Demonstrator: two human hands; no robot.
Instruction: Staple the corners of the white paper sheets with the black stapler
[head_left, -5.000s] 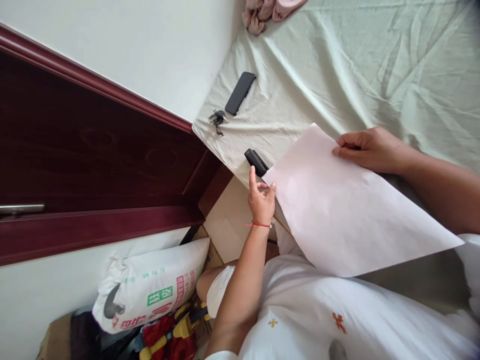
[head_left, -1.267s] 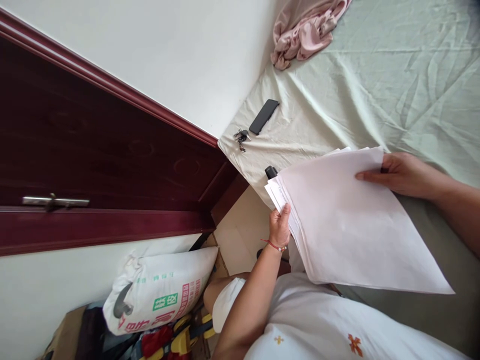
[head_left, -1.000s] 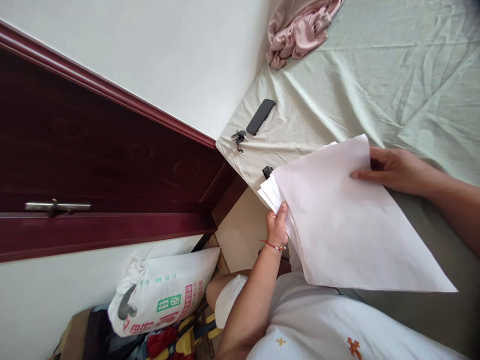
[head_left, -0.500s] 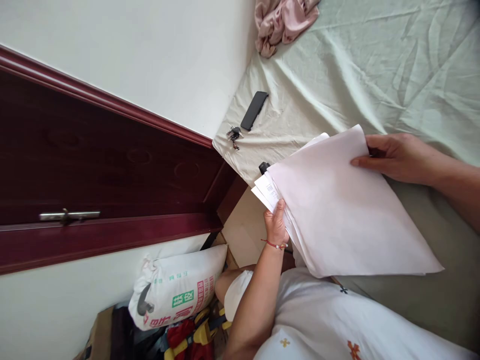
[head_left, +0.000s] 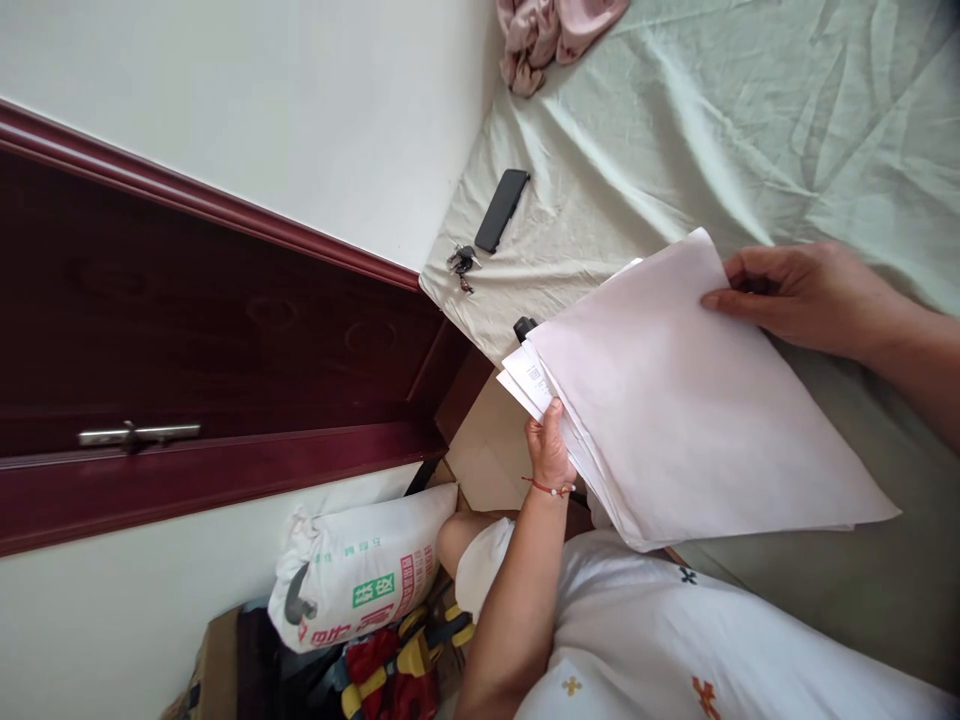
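I hold a stack of white paper sheets (head_left: 675, 390) over the edge of a bed covered by a pale green sheet (head_left: 720, 130). My left hand (head_left: 550, 448) grips the stack's near left edge, fingers closed on the fanned corners. My right hand (head_left: 799, 295) pinches the far right corner of the top sheets. A small black stapler-like object (head_left: 524, 327) peeks out from behind the stack's left corner, mostly hidden.
A black phone (head_left: 502, 196) and a bunch of keys (head_left: 461, 263) lie near the bed's corner. Pink cloth (head_left: 555, 25) is bunched at the top. A dark red door (head_left: 187, 350) stands left. A printed sack (head_left: 360, 575) and toys lie on the floor.
Five seconds ago a single sheet lay under my hands beside the black object; now both hands hold a fanned stack. Over the last second the stack shifted slightly left and up.
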